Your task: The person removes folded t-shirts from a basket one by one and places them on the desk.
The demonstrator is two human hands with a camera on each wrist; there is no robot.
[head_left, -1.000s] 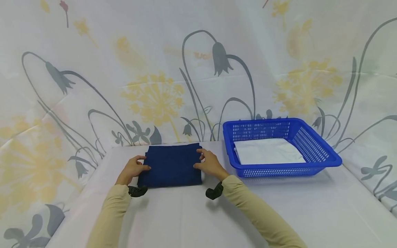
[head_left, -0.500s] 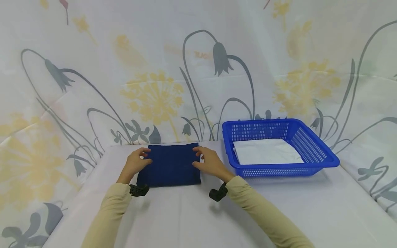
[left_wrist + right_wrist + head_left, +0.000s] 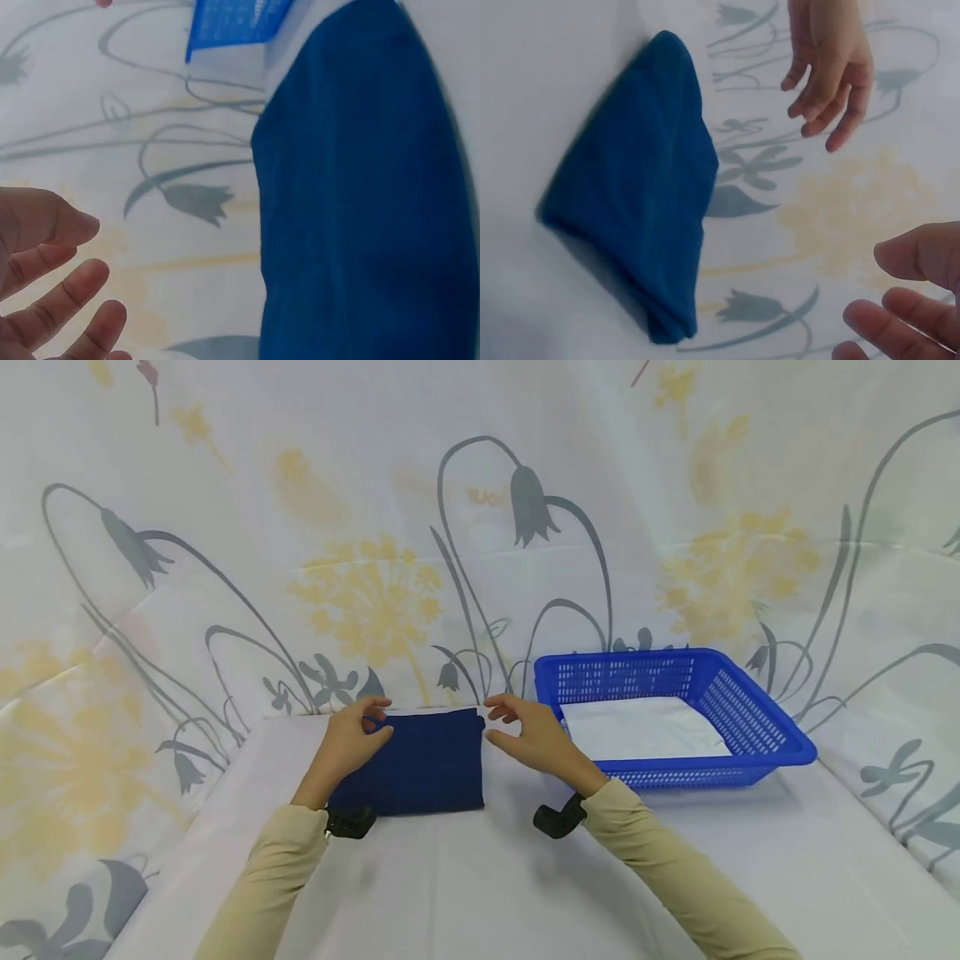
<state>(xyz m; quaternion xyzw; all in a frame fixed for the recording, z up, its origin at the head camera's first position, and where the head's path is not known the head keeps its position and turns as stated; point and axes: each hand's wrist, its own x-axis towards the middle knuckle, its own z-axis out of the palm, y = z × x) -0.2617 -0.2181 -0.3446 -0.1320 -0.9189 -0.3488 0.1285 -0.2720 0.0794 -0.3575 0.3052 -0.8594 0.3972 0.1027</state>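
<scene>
A folded dark blue cloth (image 3: 423, 764) lies flat on the white table, its layered edge showing in the right wrist view. Above its left side hovers my left hand (image 3: 351, 739), fingers relaxed and thumb apart, holding nothing. My right hand (image 3: 542, 735) is raised just past the cloth's right edge, also with loosely bent fingers and nothing between them. Both wrist views show a gap between the fingers and the blue cloth (image 3: 360, 180). In the right wrist view, the left hand (image 3: 832, 67) appears beyond the cloth.
A blue perforated plastic basket (image 3: 772, 714) stands at the right of the table, close to my right hand. Inside it lies a folded white cloth (image 3: 641, 728). A curtain with printed flowers (image 3: 480, 527) hangs behind the table.
Both hands have let go of the blue cloth's sides and lifted. The right hand has shifted right, off the cloth; the left has moved up and slightly right. The cloth stays in place.
</scene>
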